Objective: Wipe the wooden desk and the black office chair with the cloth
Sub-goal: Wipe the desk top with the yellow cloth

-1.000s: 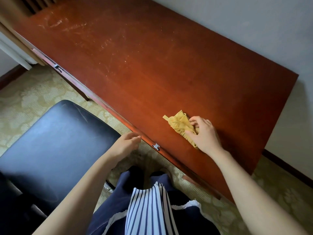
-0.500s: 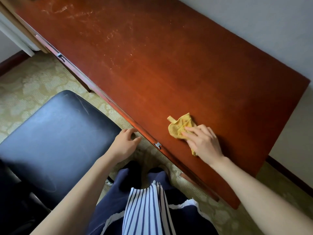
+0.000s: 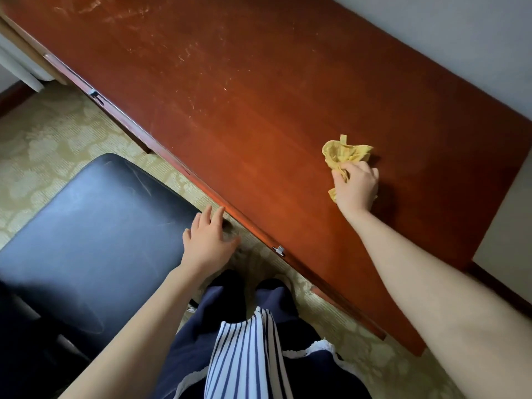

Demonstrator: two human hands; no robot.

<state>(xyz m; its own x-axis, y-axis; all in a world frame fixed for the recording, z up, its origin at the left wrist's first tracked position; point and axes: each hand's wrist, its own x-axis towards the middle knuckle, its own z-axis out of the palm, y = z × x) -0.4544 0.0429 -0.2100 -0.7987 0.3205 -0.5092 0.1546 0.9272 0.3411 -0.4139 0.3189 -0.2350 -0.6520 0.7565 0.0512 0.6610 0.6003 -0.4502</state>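
Right hand (image 3: 357,185) grips the cloth (image 3: 344,152) near the desk (image 3: 230,110)'s three-o'clock end, with bare wood toward ten o'clock. The left hand (image 3: 207,240), fingers spread, is at the chair (image 3: 95,226)'s edge.

No readable text, no labels or brands, no numbers or signs (desk (image 3: 259,96), chair (image 3: 95,226), cloth (image 3: 342,152) all unmarked)

Patterned carpet, pale wall and dark skirting

A carpet (image 3: 72,139) in pale olive and cream, woven with large leaf-like shapes, is seen across the floor at the left and again along the lower right. A plain grey-white wall (image 3: 460,38) is shown at the upper right and at the right edge, where a dark wooden skirting board (image 3: 506,293) is set along its foot. More dark skirting is visible at the far left, below a white upright panel (image 3: 23,70) whose nature cannot be told
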